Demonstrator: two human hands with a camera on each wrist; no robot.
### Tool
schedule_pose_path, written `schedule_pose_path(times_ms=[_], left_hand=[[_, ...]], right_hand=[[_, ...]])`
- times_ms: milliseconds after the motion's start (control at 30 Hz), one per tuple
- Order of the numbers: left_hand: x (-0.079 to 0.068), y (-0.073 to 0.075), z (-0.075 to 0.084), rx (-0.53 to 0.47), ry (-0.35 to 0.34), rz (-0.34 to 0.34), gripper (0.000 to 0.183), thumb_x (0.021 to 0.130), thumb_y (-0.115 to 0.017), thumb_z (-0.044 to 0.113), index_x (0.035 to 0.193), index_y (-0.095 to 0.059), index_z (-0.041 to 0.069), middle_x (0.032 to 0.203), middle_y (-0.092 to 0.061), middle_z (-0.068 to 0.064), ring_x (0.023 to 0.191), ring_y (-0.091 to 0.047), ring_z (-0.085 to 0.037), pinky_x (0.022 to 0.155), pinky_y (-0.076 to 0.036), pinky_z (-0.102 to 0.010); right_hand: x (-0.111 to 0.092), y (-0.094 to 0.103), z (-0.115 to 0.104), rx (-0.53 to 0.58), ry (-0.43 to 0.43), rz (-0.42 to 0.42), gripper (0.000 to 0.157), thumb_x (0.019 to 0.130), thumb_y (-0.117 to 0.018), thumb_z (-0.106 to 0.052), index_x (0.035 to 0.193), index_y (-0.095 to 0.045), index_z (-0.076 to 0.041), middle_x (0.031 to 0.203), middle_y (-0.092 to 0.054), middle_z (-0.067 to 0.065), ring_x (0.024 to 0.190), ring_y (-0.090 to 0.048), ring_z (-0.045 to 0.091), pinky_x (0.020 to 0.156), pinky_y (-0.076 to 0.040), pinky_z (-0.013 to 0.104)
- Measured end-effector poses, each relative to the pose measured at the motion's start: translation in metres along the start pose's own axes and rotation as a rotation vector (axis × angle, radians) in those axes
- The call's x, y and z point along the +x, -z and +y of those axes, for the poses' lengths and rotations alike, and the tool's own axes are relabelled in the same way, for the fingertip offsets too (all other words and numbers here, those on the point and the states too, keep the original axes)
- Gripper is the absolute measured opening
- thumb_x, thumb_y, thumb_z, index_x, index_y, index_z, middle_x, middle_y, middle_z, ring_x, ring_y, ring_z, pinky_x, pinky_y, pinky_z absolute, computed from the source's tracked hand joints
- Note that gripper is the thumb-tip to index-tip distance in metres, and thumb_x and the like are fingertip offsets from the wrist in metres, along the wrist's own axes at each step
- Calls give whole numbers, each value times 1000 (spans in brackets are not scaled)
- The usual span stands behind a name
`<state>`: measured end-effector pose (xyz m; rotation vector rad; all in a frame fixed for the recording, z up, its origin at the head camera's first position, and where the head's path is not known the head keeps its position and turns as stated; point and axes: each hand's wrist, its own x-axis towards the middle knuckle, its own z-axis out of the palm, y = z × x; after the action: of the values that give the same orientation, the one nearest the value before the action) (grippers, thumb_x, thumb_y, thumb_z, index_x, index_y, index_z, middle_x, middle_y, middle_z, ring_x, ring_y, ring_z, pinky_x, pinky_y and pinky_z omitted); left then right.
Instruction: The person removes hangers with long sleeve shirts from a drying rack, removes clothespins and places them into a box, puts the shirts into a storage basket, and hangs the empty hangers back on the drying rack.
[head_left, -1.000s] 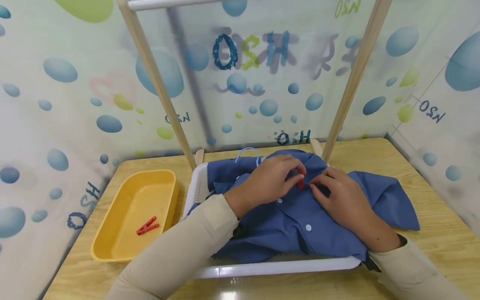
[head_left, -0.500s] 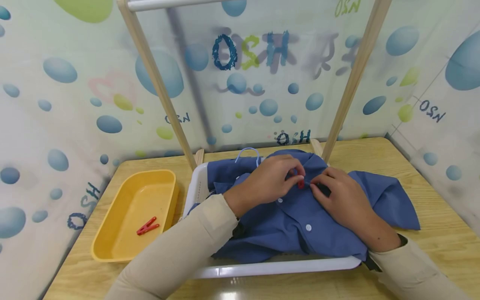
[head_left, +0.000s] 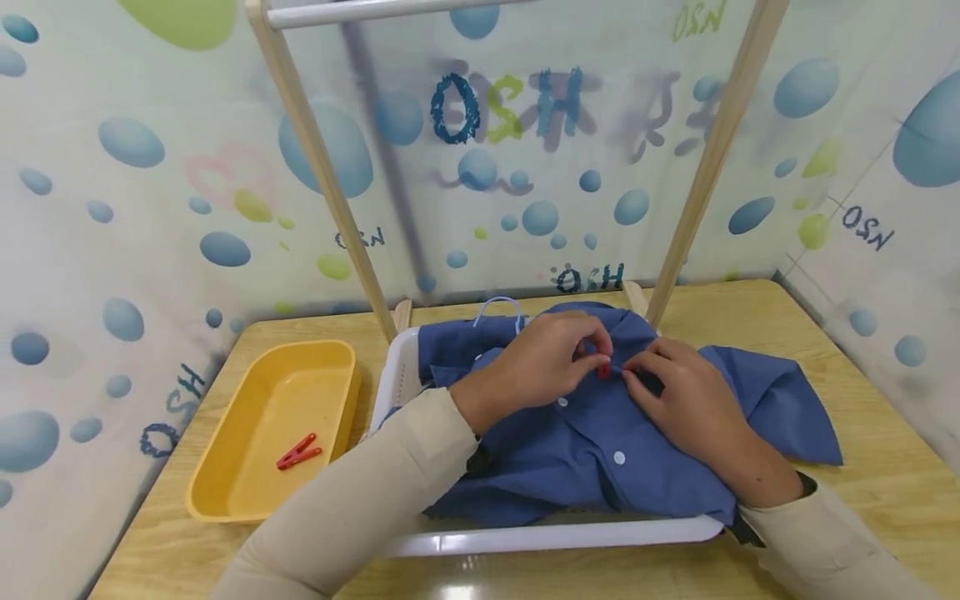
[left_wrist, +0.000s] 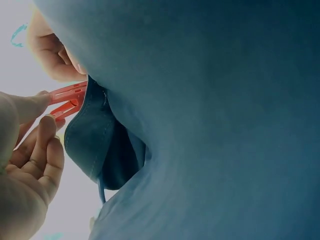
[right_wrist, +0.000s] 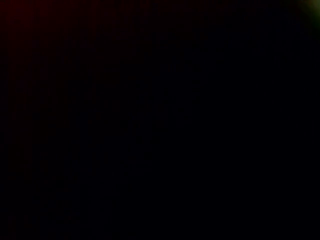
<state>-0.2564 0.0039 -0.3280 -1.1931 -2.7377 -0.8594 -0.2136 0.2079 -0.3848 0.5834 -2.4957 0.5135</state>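
Observation:
A blue button-up shirt [head_left: 570, 458] lies heaped over a white basket [head_left: 555, 537], one sleeve spread onto the table. My left hand [head_left: 538, 358] pinches a red clothespin [head_left: 604, 370] between thumb and fingers. In the left wrist view the clothespin [left_wrist: 70, 97] has its far end right at the shirt's edge, below the other hand's fingers. My right hand [head_left: 684, 404] pinches the shirt fabric just right of the clothespin. A light blue hanger hook [head_left: 498, 301] sticks up behind the left hand. The right wrist view is nearly black.
On the left stands a yellow tray [head_left: 217, 450] with a red clothespin [head_left: 298, 452] in it. Behind the basket rises a wooden frame [head_left: 330, 179] with a white crossbar [head_left: 360, 12]. The wooden table [head_left: 750, 317] meets a patterned wall.
Less of the clothespin shows in my left fingers, and the left thumb reaches slightly further right. My right hand holds its place on the shirt. The head view has shifted slightly.

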Motion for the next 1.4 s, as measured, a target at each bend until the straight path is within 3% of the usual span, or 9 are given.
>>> schedule_pose_path(times_ms=[300,1000,1233,1400], left_hand=[[2,-1,4,-15,-11,9,13,97,-66,21,108,-68,15,100,-65,10,83,-57,-2,74,-48,-12],[1,5,4,-27,-50,80,10,95,-68,18,104,-71,15,99,-66,8,81,-58,-5,73,-48,-13],[-2,9,3,-46,-7,120,10,95,-68,21,104,-70,17,95,-65,9,76,-55,-6,66,-48,-15],[-4,13,3,-7,-13,136,10,96,-68,26,105,-69,21,99,-62,9,81,-56,-5,69,-49,-17]], right_hand=[[-3,0,3,6,-10,17,7,82,-77,-8,88,-75,-5,84,-62,6,74,-56,20,64,-46,39],[0,3,0,9,-20,6,6,84,-76,-9,89,-74,-5,86,-63,7,76,-58,21,65,-47,38],[2,1,-1,-1,-28,-20,9,85,-76,-12,90,-75,-4,86,-64,8,77,-58,22,66,-49,39],[-1,2,-1,-7,-47,-47,10,85,-76,-13,91,-75,-4,85,-64,8,76,-57,22,66,-49,40]])
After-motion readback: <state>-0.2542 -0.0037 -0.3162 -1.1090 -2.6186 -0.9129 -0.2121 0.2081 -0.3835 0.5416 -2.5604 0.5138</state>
